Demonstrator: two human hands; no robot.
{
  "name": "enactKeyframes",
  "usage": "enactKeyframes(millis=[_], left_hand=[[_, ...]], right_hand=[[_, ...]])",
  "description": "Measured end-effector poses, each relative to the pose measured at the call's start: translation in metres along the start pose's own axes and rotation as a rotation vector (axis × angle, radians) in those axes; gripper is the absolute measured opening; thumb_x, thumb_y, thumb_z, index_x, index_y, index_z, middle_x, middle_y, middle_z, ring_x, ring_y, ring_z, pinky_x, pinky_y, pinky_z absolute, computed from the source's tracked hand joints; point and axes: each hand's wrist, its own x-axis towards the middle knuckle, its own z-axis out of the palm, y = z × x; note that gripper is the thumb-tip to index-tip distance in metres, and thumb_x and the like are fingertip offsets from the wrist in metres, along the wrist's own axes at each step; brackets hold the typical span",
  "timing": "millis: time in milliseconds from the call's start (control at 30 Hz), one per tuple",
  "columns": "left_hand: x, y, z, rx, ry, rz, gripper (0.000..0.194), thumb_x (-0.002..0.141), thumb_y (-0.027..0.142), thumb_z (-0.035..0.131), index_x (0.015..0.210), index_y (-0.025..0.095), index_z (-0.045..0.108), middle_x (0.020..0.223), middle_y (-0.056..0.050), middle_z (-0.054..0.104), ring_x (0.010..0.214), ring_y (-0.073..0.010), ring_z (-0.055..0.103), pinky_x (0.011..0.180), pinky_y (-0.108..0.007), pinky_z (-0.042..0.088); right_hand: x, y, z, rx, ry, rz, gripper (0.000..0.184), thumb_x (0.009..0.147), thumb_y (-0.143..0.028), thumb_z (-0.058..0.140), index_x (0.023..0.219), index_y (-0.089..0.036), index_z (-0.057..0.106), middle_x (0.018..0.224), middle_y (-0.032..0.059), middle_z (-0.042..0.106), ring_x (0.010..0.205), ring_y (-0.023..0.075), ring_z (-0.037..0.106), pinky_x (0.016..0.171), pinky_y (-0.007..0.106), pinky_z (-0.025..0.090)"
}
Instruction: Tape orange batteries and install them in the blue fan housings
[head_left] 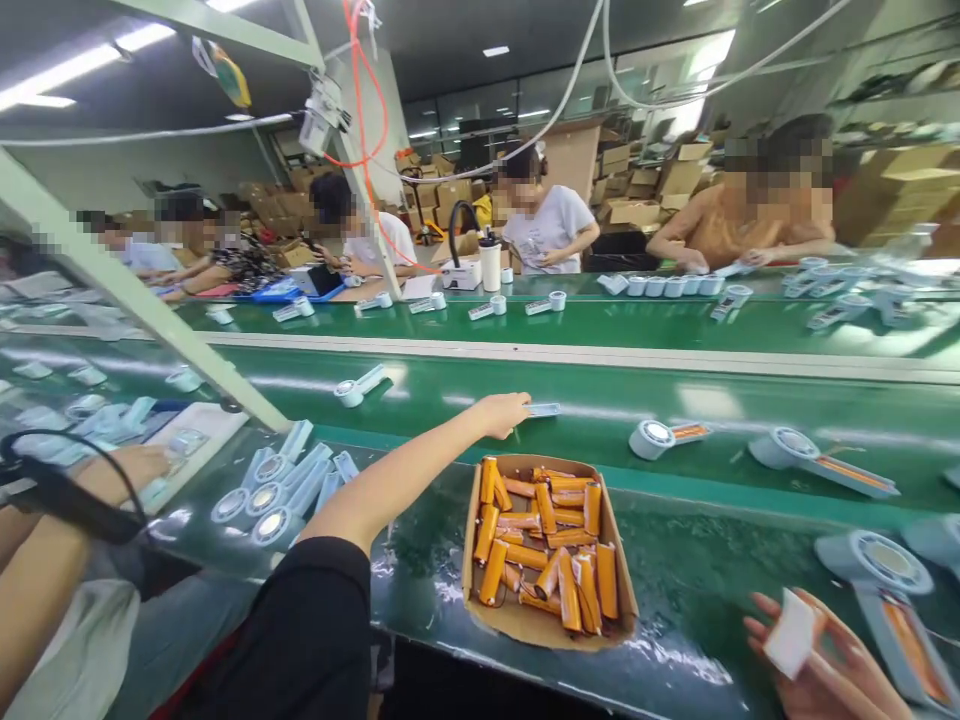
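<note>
Head view: a green conveyor belt (465, 375) runs across the middle of the frame, and a dark green worktable (690, 600) spreads below it. At lower centre, a shallow cardboard tray (540, 633) sits on the worktable, loaded with orange cylinders (545, 508). Left of the tray, a cluster of pale-blue handled pieces (266, 497) lies close together. At lower right, a handled piece with an orange strip (881, 595) lies just beside the right hand (806, 645).

Near the centre, the left hand (504, 415) reaches over the belt, its fingers curled at one end of a pale-blue piece (544, 410); whether they grip it firmly I cannot tell. The right hand has its fingers closed on a small white piece (792, 635), the flat face turned up.

To handle this well, I would pinch the blue piece securely before raising it, since only its end meets the fingers. A path above the tray's rim should avoid knocking the cylinders. A light hold on the white piece by its edges seems wise, keeping its face clean, with the right hand slightly away from the neighbouring orange-striped piece.
</note>
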Motion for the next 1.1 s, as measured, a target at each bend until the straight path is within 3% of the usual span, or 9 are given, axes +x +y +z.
enactKeyframes(millis=[133,267,400,533,633,867,1000,1100], left_hand=[[0.011,0.014,0.002,0.023,-0.007,0.112,0.04,0.079,0.01,0.076,0.117,0.023,0.076,0.137,-0.016,0.069,0.133,-0.0348,0.061,0.115,-0.047,0.049],[0.025,0.012,-0.003,0.009,-0.034,0.104,0.028,0.08,0.018,0.083,0.108,0.021,0.078,0.122,-0.017,0.076,0.125,-0.0343,0.066,0.103,-0.046,0.057],[0.033,0.015,-0.008,-0.037,-0.055,0.047,0.027,0.095,0.038,0.075,0.112,0.016,0.075,0.12,-0.012,0.076,0.116,-0.0269,0.07,0.102,-0.048,0.058],[0.034,0.015,-0.013,-0.114,-0.018,0.024,0.029,0.102,0.043,0.065,0.115,0.02,0.074,0.121,-0.008,0.076,0.113,-0.0233,0.071,0.103,-0.045,0.056],[0.034,0.015,-0.012,-0.163,0.04,-0.005,0.022,0.104,0.035,0.057,0.112,0.026,0.075,0.118,-0.006,0.079,0.112,-0.0244,0.073,0.097,-0.035,0.054],[0.042,0.022,0.0,-0.27,0.1,-0.045,0.022,0.105,0.035,0.054,0.116,0.028,0.071,0.116,-0.008,0.079,0.109,-0.0261,0.074,0.09,-0.032,0.052],[0.047,0.025,0.004,-0.306,0.11,-0.055,0.025,0.107,0.035,0.053,0.122,0.024,0.07,0.118,-0.01,0.078,0.11,-0.0255,0.073,0.094,-0.036,0.053],[0.056,0.037,0.003,-0.333,0.117,-0.05,0.032,0.108,0.04,0.056,0.129,0.018,0.067,0.123,-0.011,0.075,0.111,-0.0246,0.072,0.1,-0.045,0.056]], right_hand=[[-0.006,-0.041,0.065,0.034,-0.129,-0.092,0.065,0.064,-0.042,0.097,0.124,-0.035,0.073,0.113,0.0102,0.082,0.088,0.0309,0.082,0.079,0.045,0.07],[0.017,-0.069,0.147,-0.06,-0.341,-0.178,0.063,0.069,-0.047,0.097,0.123,-0.031,0.071,0.108,0.0097,0.083,0.094,0.0312,0.081,0.085,0.046,0.067],[0.066,-0.067,0.226,-0.242,-0.561,-0.357,0.051,0.076,-0.047,0.09,0.118,-0.027,0.069,0.105,0.0072,0.084,0.103,0.0278,0.08,0.091,0.045,0.065],[0.115,-0.05,0.282,-0.801,-0.61,-0.577,0.043,0.09,-0.031,0.07,0.132,-0.026,0.065,0.109,0.0042,0.084,0.1,0.0212,0.08,0.094,0.038,0.063],[0.136,-0.041,0.3,-1.132,-0.636,-0.69,0.042,0.093,-0.024,0.064,0.135,-0.027,0.066,0.103,0.0018,0.084,0.094,0.0207,0.08,0.091,0.035,0.062],[0.154,-0.042,0.299,-1.436,-0.75,-0.775,0.038,0.093,-0.021,0.066,0.129,-0.03,0.074,0.105,0.0041,0.084,0.094,0.0283,0.078,0.086,0.036,0.057],[0.156,-0.04,0.302,-1.552,-0.789,-0.761,0.035,0.094,-0.023,0.068,0.127,-0.031,0.077,0.103,0.0041,0.084,0.095,0.0291,0.078,0.087,0.035,0.057],[0.153,-0.041,0.306,-1.576,-0.789,-0.745,0.034,0.094,-0.03,0.07,0.127,-0.033,0.078,0.117,0.0044,0.082,0.106,0.0291,0.077,0.093,0.036,0.057]])
